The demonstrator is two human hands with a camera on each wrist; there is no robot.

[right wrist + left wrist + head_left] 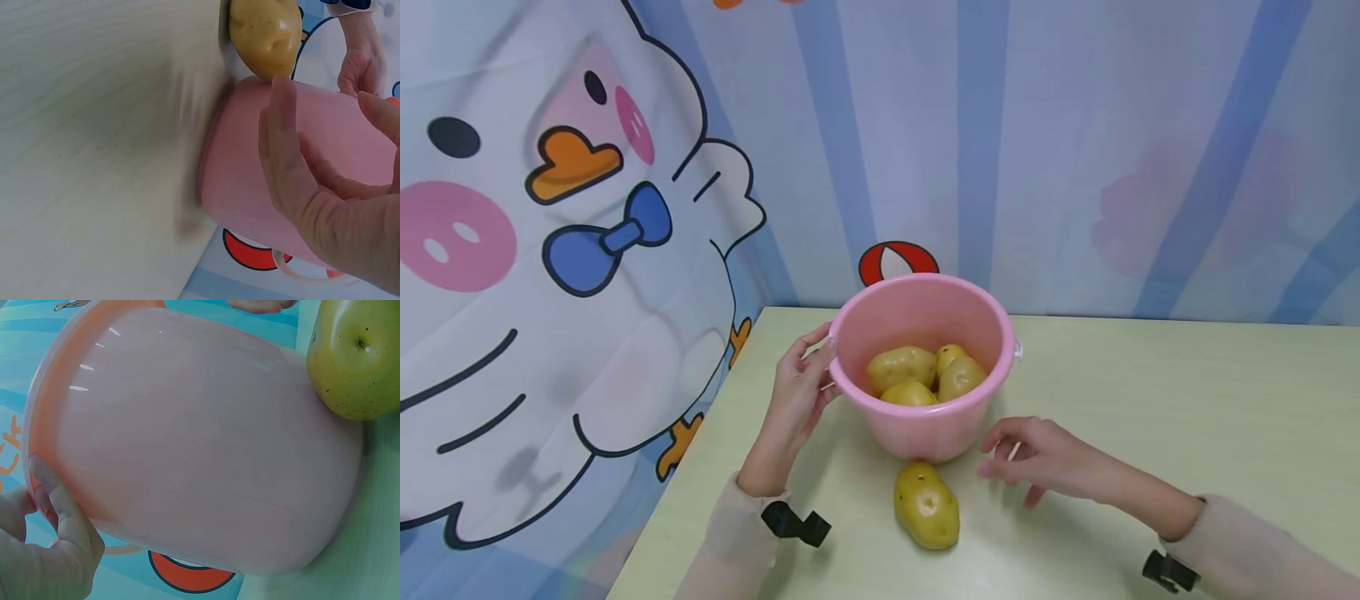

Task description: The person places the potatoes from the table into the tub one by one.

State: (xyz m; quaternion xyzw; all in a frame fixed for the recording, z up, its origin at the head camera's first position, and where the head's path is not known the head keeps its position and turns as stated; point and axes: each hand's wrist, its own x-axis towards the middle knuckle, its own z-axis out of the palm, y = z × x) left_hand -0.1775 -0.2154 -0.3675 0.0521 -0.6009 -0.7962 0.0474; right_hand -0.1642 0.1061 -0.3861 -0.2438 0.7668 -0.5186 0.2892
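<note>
A pink plastic bucket [917, 429] stands upright at the middle of the table's far side, several yellow potatoes [901, 369] inside it. My left hand [797, 387] grips its left rim; the left wrist view shows the fingers [65, 509] bent at the rim. In front of the bucket, close to its base, one more potato [927, 507] lies on the table. To the right of that potato is my right hand [1037, 454], loosely bent with nothing in it. Seen in the right wrist view, its fingers [284, 137] overlap the bucket's wall.
The pale green table [1187, 400] extends to the right. Behind it hangs a blue striped cloth [1052, 150], with a large white cartoon duck [647, 350] at the left. A black wrist mount [795, 523] sits on the left sleeve, another [1170, 572] on the right.
</note>
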